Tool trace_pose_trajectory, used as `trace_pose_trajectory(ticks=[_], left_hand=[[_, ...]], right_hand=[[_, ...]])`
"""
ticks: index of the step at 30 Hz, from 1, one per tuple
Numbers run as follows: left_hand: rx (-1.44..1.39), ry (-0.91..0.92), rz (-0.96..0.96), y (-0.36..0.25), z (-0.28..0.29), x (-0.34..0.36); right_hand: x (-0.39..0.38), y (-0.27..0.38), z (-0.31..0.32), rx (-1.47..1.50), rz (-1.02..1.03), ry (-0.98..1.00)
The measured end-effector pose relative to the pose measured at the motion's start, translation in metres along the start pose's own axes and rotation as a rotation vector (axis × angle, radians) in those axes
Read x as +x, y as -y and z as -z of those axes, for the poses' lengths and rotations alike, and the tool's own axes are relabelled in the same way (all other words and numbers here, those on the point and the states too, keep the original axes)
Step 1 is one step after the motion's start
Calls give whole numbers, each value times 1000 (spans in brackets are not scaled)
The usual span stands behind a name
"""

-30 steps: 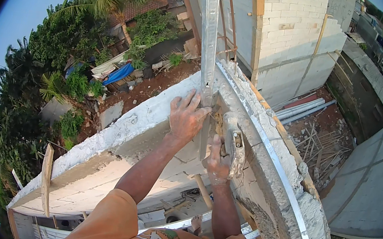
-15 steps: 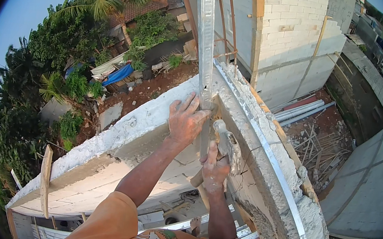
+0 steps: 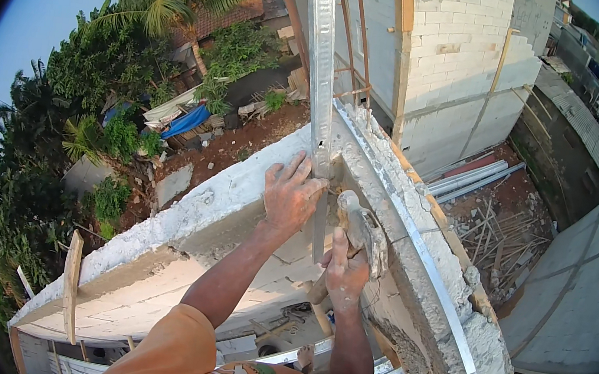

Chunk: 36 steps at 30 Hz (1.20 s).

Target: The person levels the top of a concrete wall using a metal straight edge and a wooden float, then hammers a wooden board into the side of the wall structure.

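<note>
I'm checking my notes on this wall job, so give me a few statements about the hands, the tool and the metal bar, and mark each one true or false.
1. The left hand presses on the long metal bar at the wall corner. True.
2. The right hand is empty. False: it holds a trowel coated with grey mortar.
3. The metal bar lies flat along the top of the wall. False: it stands upright against the inner corner.
4. Both sleeves are orange. True.
5. The trowel sits to the right of the bar. True.
</note>
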<state>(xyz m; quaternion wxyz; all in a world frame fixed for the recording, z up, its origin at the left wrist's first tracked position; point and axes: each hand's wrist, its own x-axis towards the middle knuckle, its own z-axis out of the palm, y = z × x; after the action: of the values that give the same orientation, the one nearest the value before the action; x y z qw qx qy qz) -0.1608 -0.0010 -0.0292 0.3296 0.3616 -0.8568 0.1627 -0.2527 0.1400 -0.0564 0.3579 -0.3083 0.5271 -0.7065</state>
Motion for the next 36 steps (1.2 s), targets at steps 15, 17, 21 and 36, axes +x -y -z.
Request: trace_pose_trajectory(ticks=[15, 17, 21, 36], left_hand=[[-23, 2, 28, 2, -2, -6], [-33, -10, 22, 0, -1, -3], [-39, 10, 45, 0, 0, -3], [-112, 40, 83, 2, 1, -2]], right_hand=[[-7, 21, 9, -119, 108, -57], [-4, 26, 10, -49, 125, -55], [8, 27, 7, -20, -43, 2], [73, -78, -22, -710, 633, 27]])
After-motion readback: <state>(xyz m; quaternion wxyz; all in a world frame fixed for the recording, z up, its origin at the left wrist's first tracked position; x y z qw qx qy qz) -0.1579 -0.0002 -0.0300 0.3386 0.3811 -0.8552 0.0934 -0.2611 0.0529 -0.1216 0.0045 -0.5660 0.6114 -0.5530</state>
